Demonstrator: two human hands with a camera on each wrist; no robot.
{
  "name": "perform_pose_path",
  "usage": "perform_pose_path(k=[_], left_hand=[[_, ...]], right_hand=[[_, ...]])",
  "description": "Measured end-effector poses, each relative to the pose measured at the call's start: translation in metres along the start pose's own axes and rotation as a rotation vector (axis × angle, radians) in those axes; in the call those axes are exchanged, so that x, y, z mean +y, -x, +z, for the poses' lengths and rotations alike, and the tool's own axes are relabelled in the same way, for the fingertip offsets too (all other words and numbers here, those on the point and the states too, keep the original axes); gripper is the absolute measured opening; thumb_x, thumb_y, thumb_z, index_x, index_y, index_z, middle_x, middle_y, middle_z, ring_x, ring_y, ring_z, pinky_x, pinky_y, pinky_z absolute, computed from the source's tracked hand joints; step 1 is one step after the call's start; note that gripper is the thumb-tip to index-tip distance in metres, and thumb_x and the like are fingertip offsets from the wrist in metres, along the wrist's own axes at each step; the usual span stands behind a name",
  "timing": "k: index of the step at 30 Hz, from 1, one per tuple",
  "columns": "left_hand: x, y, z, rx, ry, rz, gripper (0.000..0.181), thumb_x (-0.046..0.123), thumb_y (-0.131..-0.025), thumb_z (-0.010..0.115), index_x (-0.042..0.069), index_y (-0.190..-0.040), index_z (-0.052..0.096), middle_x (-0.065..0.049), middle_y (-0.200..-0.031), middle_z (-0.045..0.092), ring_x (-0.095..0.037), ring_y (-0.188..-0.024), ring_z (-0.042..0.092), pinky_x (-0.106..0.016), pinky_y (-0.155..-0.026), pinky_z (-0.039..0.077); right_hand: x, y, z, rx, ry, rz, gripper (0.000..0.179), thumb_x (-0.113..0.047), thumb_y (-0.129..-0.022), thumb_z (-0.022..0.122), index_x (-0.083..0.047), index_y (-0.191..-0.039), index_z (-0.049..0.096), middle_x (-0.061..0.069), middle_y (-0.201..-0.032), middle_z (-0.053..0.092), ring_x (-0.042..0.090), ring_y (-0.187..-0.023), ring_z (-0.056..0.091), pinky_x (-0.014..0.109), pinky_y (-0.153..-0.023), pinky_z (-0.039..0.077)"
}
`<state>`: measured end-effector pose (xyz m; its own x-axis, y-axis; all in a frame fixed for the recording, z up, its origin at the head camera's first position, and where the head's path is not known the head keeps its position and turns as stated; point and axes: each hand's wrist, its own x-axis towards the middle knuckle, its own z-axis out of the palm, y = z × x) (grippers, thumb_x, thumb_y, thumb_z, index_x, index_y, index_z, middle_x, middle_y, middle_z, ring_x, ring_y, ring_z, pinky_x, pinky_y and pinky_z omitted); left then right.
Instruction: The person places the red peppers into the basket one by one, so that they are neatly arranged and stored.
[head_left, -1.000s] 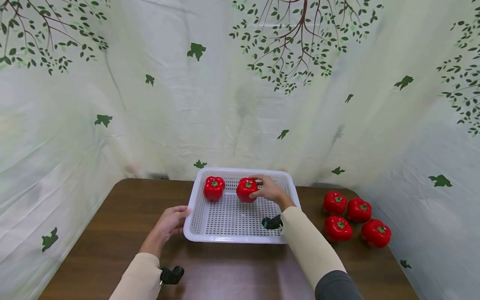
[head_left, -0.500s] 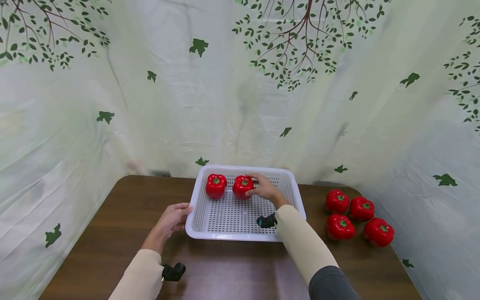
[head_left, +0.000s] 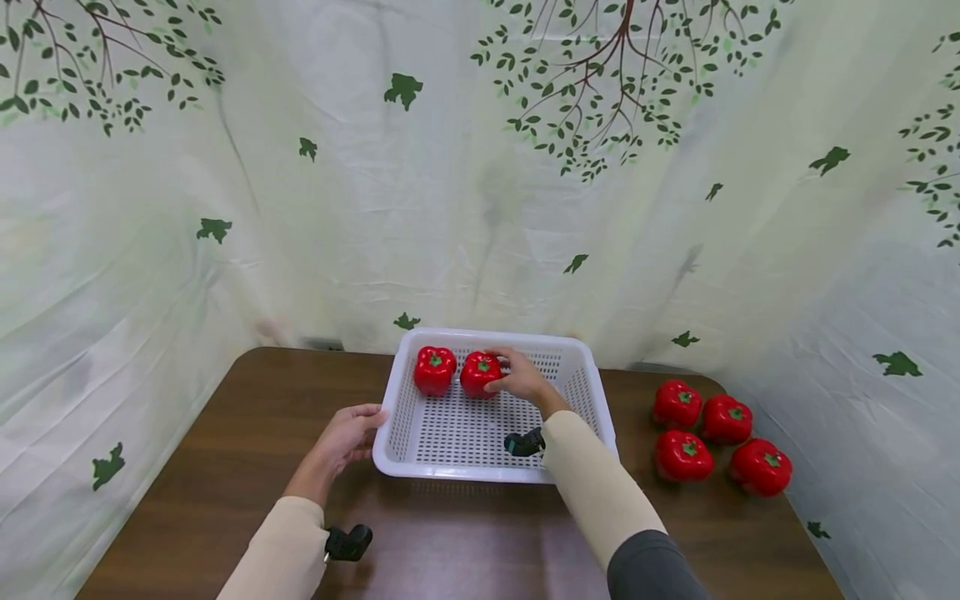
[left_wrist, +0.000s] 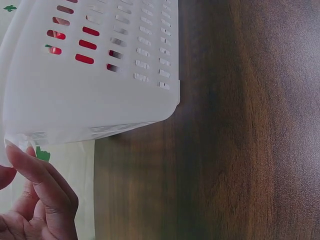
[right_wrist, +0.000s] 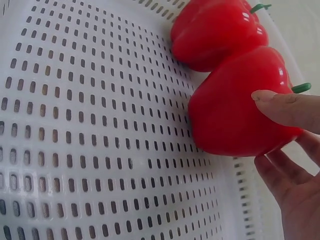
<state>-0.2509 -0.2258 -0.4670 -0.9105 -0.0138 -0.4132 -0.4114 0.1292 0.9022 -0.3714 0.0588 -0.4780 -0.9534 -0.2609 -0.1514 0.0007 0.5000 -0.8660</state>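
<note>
A white perforated plastic basket (head_left: 480, 476) stands on the table with two red bell peppers in its back left part. My right hand (head_left: 522, 379) reaches inside and grips the right-hand bell pepper (head_left: 478, 377), thumb on the near side and fingers behind it. In the right wrist view this bell pepper (right_wrist: 240, 110) touches its neighbour, the other bell pepper (right_wrist: 215, 32), which fills the back left corner. At the basket's left rim, my left hand (head_left: 347, 440) pinches the edge between thumb and fingers. The left wrist view shows those fingers (left_wrist: 47, 187) at the rim's corner.
Several more red bell peppers (head_left: 684, 456) stand in a cluster at the right of the brown wooden table (head_left: 247, 433). A pale curtain (head_left: 480, 208) printed with leaves hangs behind and at both sides. Dark wrist cameras (head_left: 348, 542) are strapped to both arms.
My right hand has moved left inside the basket with the bell pepper, bringing it against the one in the corner. The left hand keeps its hold on the rim.
</note>
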Motion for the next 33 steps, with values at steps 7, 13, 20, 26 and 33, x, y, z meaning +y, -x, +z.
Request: perform_pose_path(k=[7,13,20,26,33], left_hand=[[0.000,-0.001,0.003,0.004,-0.004,-0.004,0.043,0.023,-0.098,0.056,-0.003,-0.131,0.051,-0.022,-0.120,0.060,-0.032,-0.096,0.063,-0.034,-0.071,0.053],[-0.001,-0.001,0.002,0.010,-0.017,-0.004,0.043,0.026,-0.099,0.055,-0.002,-0.132,0.051,-0.023,-0.122,0.058,-0.034,-0.100,0.062,-0.035,-0.073,0.054],[-0.001,-0.001,0.000,0.010,-0.009,-0.006,0.046,0.028,-0.098,0.056,-0.002,-0.133,0.050,-0.024,-0.124,0.057,-0.034,-0.100,0.062,-0.036,-0.073,0.054],[-0.001,0.000,0.000,0.006,-0.010,-0.013,0.047,0.028,-0.098,0.056,-0.003,-0.133,0.049,-0.024,-0.126,0.056,-0.034,-0.101,0.062,-0.036,-0.074,0.054],[0.001,0.002,0.000,-0.010,-0.012,-0.009,0.048,0.029,-0.098,0.055,-0.002,-0.135,0.048,-0.024,-0.128,0.055,-0.037,-0.107,0.059,-0.036,-0.075,0.053]], right_hand=[[-0.002,-0.001,0.002,0.000,-0.014,0.016,0.066,-0.003,-0.080,0.076,-0.014,-0.140,0.049,0.012,-0.140,0.047,0.034,-0.129,0.043,0.050,-0.102,0.042],[-0.003,-0.001,0.002,-0.001,-0.021,0.018,0.067,-0.005,-0.081,0.076,-0.014,-0.141,0.048,0.012,-0.142,0.046,0.034,-0.130,0.041,0.051,-0.102,0.041],[-0.002,-0.002,0.002,-0.019,-0.011,-0.006,0.073,-0.005,-0.079,0.077,-0.016,-0.143,0.045,0.012,-0.140,0.046,0.033,-0.130,0.041,0.050,-0.101,0.043],[-0.002,0.003,-0.003,-0.017,0.010,-0.009,0.075,-0.006,-0.078,0.078,-0.017,-0.144,0.044,0.012,-0.141,0.045,0.034,-0.130,0.040,0.051,-0.099,0.044],[-0.003,0.021,-0.016,0.005,0.051,-0.037,0.072,-0.006,-0.079,0.076,-0.017,-0.143,0.045,0.011,-0.143,0.044,0.035,-0.129,0.040,0.054,-0.098,0.043]])
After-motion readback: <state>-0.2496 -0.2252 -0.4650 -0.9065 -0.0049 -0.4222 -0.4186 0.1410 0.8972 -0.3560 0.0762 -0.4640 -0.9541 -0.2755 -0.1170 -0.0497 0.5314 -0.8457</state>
